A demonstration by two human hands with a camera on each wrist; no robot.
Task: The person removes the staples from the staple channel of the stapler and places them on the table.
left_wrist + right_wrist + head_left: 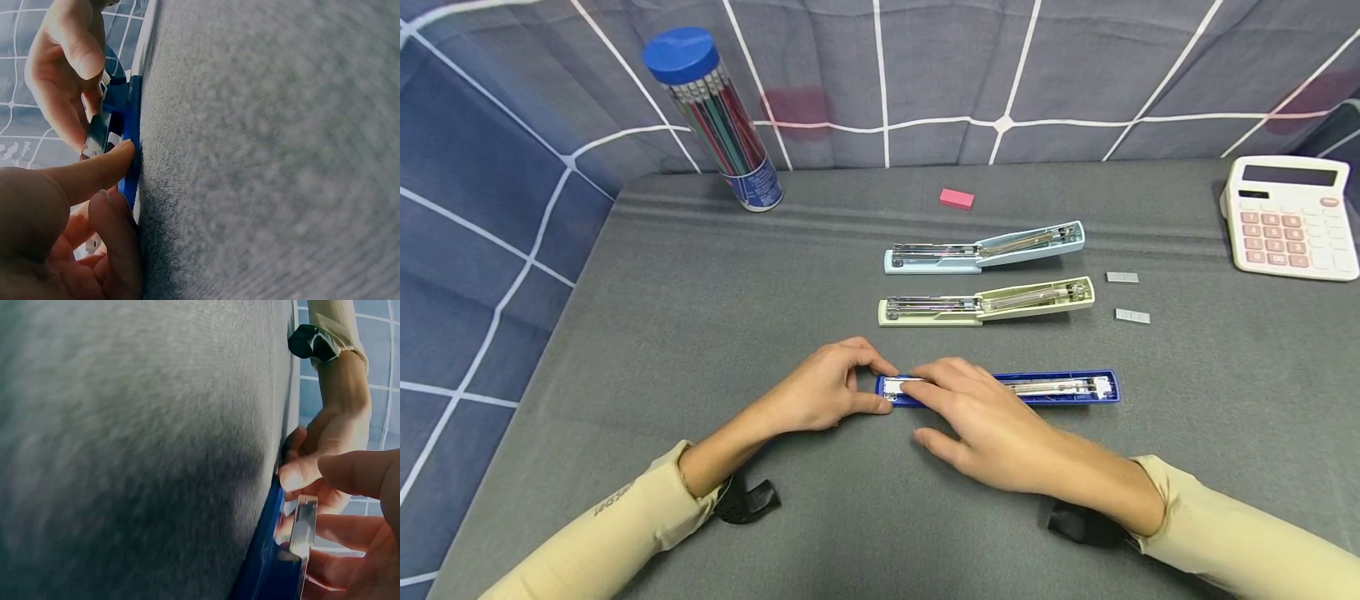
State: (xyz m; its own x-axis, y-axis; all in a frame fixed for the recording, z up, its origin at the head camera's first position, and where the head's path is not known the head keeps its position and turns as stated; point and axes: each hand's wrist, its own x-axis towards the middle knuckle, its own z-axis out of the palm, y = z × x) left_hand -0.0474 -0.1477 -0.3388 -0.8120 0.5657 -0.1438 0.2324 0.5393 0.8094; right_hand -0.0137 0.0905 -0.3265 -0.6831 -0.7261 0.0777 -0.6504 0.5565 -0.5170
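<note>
An opened-out blue stapler (1060,388) lies flat on the dark grey table, its metal insides facing up. At its left end, my left hand (820,387) holds the base between thumb and fingers. My right hand (992,425) reaches over the stapler's middle, fingertips touching the metal staple rail (304,528). The right thumb (84,55) stands apart from the stapler. Part of the rail and the hinge is hidden under the right hand in the head view. Behind lie an opened-out pale green stapler (1037,297) and a light blue one (1033,243).
Two small staple strips, one (1122,277) behind the other (1132,317), lie right of the staplers. A pink eraser-like block (957,198) sits farther back. A pencil tub (718,121) with a blue lid stands back left, a calculator (1292,218) far right. Checked cloth (940,75) hangs behind.
</note>
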